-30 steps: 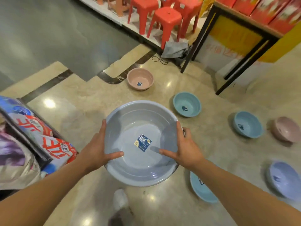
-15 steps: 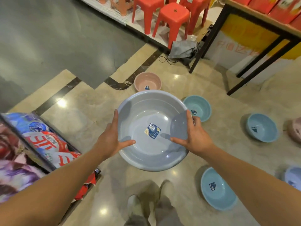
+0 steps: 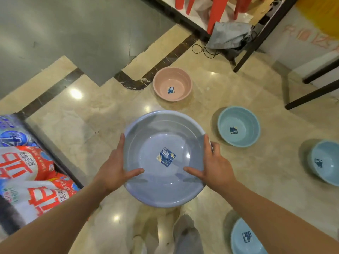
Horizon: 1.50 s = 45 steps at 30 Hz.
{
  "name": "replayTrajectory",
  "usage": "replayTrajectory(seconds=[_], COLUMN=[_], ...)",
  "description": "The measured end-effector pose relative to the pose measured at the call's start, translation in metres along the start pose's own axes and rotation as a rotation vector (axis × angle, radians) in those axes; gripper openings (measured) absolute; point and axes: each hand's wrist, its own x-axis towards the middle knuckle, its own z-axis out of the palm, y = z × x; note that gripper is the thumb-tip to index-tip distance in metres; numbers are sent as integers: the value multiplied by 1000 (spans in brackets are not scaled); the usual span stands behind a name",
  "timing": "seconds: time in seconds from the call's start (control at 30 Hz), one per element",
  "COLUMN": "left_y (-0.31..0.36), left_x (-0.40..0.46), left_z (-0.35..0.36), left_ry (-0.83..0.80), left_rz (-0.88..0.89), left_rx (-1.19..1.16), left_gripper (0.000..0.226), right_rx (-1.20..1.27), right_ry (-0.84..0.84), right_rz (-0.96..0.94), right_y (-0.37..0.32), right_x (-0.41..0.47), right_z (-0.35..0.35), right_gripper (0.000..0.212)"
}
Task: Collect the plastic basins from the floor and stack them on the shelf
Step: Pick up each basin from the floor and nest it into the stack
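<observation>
At frame centre, the left hand (image 3: 117,167) and right hand (image 3: 213,166) grip opposite rims of a round grey-blue plastic basin (image 3: 163,187), thumbs inside, above the glossy beige floor (image 3: 201,103).

held basin (image 3: 150,191) grey-blue | far basin (image 3: 172,83) pink | right basins (image 3: 238,126) teal | stools (image 3: 218,10) red

I hold a grey-blue basin (image 3: 165,187) level, labelled inside; pink basin (image 3: 172,85) and three teal basins (image 3: 238,126) sit upright on the floor.
</observation>
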Motion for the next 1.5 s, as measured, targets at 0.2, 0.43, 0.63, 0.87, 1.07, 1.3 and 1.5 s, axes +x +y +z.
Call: replayTrajectory(seconds=[0.2,0.43,0.63,0.87,1.07,1.3,1.5], left_y=[-50,-146,-226,-287,-297,-305,-304], left_x=[72,150,197,231,234,248,257], left_z=[53,116,172,226,238,249,260], left_ry=[15,23,11,-31,-20,-94,-147], left_rz=[-67,-75,-147,-147,-161,-196,-245], left_rx=[65,156,248,334,514,571,172], left_gripper=[150,148,144,140,131,125,135], right_rx=[-4,-3,31,62,181,145,263], right_ry=[-36,-29,-13,-83,-161,-188,-244], right_rz=[21,7,24,63,88,125,179], right_y=[30,51,65,96,101,105,109], right_x=[66,137,173,190,190,202,199], right_z=[79,202,308,393,409,415,415], right_gripper=[140,134,112,111,112,116,120])
